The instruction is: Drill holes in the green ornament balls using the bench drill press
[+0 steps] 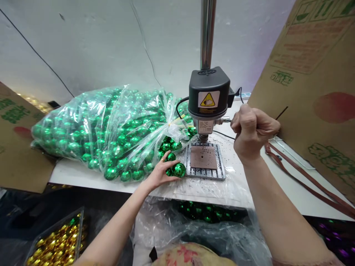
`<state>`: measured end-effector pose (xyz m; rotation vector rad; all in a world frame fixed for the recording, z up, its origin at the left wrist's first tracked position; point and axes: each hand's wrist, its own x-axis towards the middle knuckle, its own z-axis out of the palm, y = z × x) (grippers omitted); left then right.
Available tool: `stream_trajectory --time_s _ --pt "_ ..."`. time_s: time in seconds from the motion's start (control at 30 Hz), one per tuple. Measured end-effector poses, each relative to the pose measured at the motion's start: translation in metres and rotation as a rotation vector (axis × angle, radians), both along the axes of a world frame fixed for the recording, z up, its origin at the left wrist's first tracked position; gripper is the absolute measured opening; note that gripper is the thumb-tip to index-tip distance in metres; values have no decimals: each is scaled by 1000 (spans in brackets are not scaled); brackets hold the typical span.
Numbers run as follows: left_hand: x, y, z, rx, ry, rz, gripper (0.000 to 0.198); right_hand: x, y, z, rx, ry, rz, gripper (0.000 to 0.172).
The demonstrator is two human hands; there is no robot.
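My left hand (160, 174) is at the mouth of the plastic bag, its thumb and a finger on either side of a shiny green faceted ball (179, 170). More green balls (171, 156) touch or sit close to its fingers. My right hand (253, 129) is closed in a fist around the feed handle of a small bench drill (209, 92); a thin dark rod (282, 113) sticks out past it. Under the drill bit lies a brown square pad (196, 162) with a small hole, on the slotted metal base (222, 173).
A big clear bag of green balls (91, 129) fills the table's left side. Cardboard boxes (310, 81) stand at both sides. Brown straps (302, 177) lie at right. Below the edge are a crate of gold balls (55, 240) and plastic sheeting (155, 221) with green balls.
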<state>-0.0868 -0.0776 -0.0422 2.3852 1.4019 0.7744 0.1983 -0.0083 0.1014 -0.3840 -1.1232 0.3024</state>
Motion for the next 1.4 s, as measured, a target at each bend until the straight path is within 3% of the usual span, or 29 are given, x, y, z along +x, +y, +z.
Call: stream_trajectory --time_s 0.2,0.33,0.47,0.53,0.6,0.7,0.77,1.0,1.13,1.4 --pt "3 -7 -9 89 -9 -15 66 -2 1 0 8 26 3 45" --pt "9 -13 -14 247 5 73 57 -1 0 0 -24 14 -20 45" --pt "32 -24 -18 421 -255 207 57 -1 -1 0 -18 10 -23 46" --pt "51 -31 -19 373 -465 278 59 -1 -1 0 -18 11 -29 47" --pt "74 -37 -19 199 -701 306 62 -1 0 0 -1 13 -22 46" --pt "103 -40 -16 -94 -1005 260 66 -1 1 0 32 17 -6 47" --pt "114 -36 -13 -204 -1110 241 67 -1 0 0 15 1 -21 48" --pt "115 11 -16 -274 -1084 318 58 -1 -1 0 24 -25 -11 47" --pt "113 36 -23 -327 -1072 272 54 -1 1 0 35 -7 -7 46" --pt "122 58 -29 -291 -966 220 58 0 2 0 41 -36 -33 47"
